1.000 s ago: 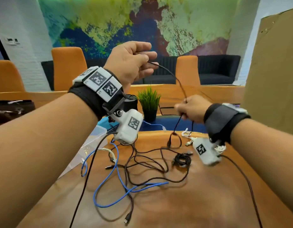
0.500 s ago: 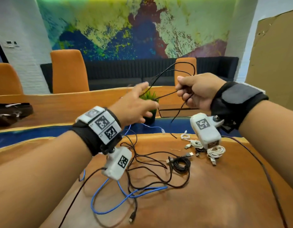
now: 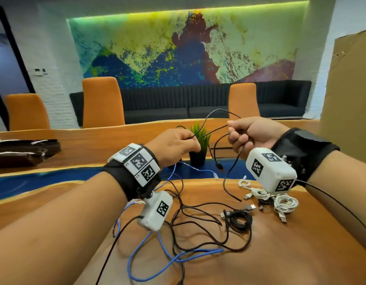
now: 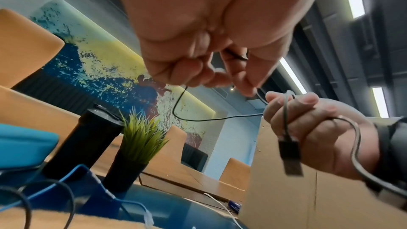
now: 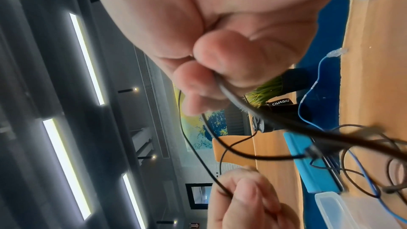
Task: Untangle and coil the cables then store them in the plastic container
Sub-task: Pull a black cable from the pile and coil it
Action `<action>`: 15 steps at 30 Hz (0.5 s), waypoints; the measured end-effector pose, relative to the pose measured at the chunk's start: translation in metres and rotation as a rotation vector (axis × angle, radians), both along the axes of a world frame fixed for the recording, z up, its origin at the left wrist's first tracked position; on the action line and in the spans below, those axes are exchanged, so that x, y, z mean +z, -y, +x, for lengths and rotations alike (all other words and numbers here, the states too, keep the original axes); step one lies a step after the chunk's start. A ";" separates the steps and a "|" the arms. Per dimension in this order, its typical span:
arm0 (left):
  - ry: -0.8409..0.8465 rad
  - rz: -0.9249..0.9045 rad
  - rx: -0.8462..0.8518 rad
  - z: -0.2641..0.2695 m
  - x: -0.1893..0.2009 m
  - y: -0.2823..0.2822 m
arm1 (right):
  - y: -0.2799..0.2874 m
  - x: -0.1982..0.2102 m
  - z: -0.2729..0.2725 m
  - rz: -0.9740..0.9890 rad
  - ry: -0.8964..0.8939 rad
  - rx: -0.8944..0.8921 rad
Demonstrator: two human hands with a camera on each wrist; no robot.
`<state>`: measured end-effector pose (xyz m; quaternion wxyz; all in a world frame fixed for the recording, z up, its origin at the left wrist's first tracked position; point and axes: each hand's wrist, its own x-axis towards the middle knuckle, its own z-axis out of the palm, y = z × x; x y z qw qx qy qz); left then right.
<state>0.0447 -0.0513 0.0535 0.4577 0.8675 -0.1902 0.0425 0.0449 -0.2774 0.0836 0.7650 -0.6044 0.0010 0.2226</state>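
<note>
Above the middle of the bench (image 3: 280, 254), in the center of the head view, I have both hands raised with one thin black cable (image 3: 210, 117) strung between them. My left hand (image 3: 173, 148) pinches the cable between thumb and fingertips (image 4: 249, 74), the other fingers curled in. My right hand (image 3: 254, 135) has its fingers (image 5: 198, 76) closed round several loops of the same cable, and a black USB plug (image 4: 290, 158) hangs from that fist, right of center in the left wrist view. From the right hand a strand drops to the bench, where its loose end touches the wood.

Lower in the head view, the rest of the cables lie on the bench: a blue cable (image 3: 157, 262) in wide loops at lower center, crossed by loose black strands, a small black coiled bundle (image 3: 238, 220) to its right, and a white bundle (image 3: 285, 203) further right, under my right wrist. The plastic container (image 5: 343, 213) shows at the lower right of the right wrist view, clear, with a blue lid (image 5: 312, 163) just beside it. A small potted plant (image 3: 199, 145) stands behind my hands, beyond the cable.
</note>
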 end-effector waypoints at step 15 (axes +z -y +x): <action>-0.258 -0.294 -0.243 -0.007 -0.004 0.008 | -0.016 -0.020 0.008 0.023 -0.051 -0.088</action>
